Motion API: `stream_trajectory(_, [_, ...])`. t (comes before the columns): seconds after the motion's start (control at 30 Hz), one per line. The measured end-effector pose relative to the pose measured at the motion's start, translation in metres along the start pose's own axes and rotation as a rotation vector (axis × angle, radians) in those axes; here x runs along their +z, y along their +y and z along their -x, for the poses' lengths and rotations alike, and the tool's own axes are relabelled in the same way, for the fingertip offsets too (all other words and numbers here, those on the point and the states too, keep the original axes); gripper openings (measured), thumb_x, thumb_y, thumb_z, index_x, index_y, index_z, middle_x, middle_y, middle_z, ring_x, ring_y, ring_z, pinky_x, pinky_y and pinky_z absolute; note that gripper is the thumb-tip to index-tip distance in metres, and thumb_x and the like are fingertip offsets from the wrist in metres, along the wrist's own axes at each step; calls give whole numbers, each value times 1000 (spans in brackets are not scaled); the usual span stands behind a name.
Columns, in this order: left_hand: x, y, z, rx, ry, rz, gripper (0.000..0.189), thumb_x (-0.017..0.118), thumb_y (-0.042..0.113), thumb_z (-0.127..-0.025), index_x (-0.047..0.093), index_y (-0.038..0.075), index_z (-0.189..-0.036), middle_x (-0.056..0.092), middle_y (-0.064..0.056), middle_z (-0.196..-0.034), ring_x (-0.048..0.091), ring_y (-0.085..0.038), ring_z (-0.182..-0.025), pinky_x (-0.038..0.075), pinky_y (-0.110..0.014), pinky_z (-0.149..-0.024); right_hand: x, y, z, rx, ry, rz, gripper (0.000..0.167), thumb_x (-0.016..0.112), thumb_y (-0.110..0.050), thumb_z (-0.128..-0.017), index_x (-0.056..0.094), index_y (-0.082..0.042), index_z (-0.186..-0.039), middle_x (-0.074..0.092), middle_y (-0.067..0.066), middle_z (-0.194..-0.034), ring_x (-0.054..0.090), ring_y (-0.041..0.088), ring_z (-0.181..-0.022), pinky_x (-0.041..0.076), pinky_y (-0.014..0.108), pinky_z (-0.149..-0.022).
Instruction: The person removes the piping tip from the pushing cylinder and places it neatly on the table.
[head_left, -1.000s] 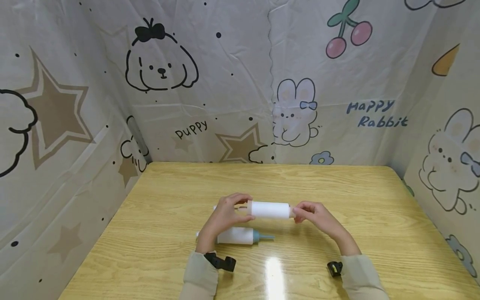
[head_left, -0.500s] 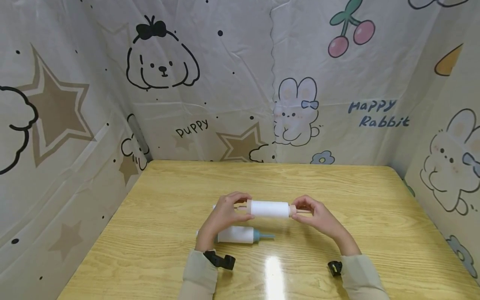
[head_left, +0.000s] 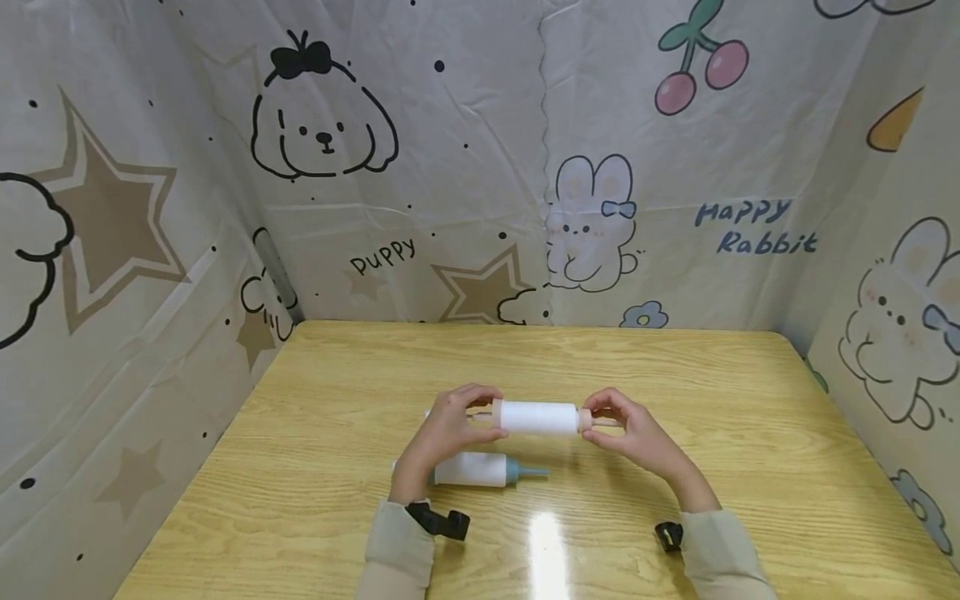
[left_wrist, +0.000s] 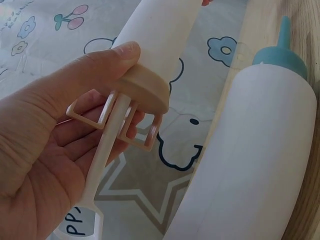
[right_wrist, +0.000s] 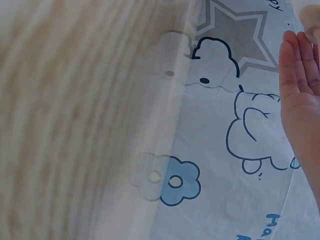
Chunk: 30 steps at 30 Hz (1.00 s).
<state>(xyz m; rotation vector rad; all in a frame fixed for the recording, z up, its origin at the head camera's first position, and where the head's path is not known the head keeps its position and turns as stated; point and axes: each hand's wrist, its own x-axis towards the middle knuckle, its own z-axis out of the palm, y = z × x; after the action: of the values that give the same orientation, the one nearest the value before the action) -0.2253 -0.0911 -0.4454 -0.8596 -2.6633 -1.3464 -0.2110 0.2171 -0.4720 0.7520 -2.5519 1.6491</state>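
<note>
A large plastic syringe (head_left: 538, 417) with a white barrel is held level above the table. My left hand (head_left: 453, 425) grips its peach collar (left_wrist: 145, 90) between thumb and fingers. Two square finger loops (left_wrist: 142, 135) and a pale plunger (left_wrist: 107, 145) with a ring handle project from that end. At the other end, my right hand (head_left: 626, 429) pinches the peach cap (head_left: 585, 419) with thumb and fingertips; a thin nozzle (head_left: 609, 422) points into the palm. A second white syringe (head_left: 472, 469) with a teal cap and nozzle lies nearer me, partly hidden behind my left wrist.
The wooden table (head_left: 660, 367) is walled at the back and sides by a printed cloth (head_left: 465, 125). Black straps with small cameras sit at both wrists, below light sleeves (head_left: 401, 542). Light glares off the table's front.
The right fingers have shifted from covering the nozzle to spreading around the cap, so cap and nozzle now show. The left hand and the teal-capped syringe have stayed put.
</note>
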Motion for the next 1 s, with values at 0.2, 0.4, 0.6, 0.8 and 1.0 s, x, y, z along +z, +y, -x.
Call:
stream_trajectory(0.2, [0,-2,1,8,12,-8,48,84,17,-77,65,1,-119,68,-12,-118,67,-30,-109,58,-41,-92,-1,-1,0,29,-12,-31,35,70,-10,-90,55,-2,-120,61,18,-121,57,-4,-109,50,16,-97])
stream_trajectory(0.4, [0,-1,1,7,18,-8,47,84,17,-77,66,2,-118,68,-12,-118,67,-30,-109,59,-39,-92,-3,1,0,149,-44,-33,32,44,-22,-106,59,3,-118,65,18,-115,61,0,-99,55,38,-92])
stream_trajectory(0.6, [0,-1,2,6,12,-4,48,84,16,-77,65,1,-119,67,-13,-119,67,-33,-110,59,-39,-91,-3,1,-1,171,-99,-42,34,44,-23,-105,66,4,-106,70,17,-95,66,14,-84,57,40,-82])
stream_trajectory(0.8, [-2,0,2,12,17,5,47,83,15,-78,65,0,-119,67,-13,-119,67,-29,-110,59,-34,-91,-2,-1,0,169,-73,-43,23,55,-22,-100,63,-3,-112,66,14,-112,64,13,-103,56,36,-90])
stream_trajectory(1.0, [-3,0,2,7,11,13,48,83,14,-78,64,1,-120,67,-14,-120,67,-30,-110,59,-34,-91,-1,-1,0,143,-59,-35,22,62,-20,-97,60,-8,-115,62,13,-121,55,35,-121,53,35,-94])
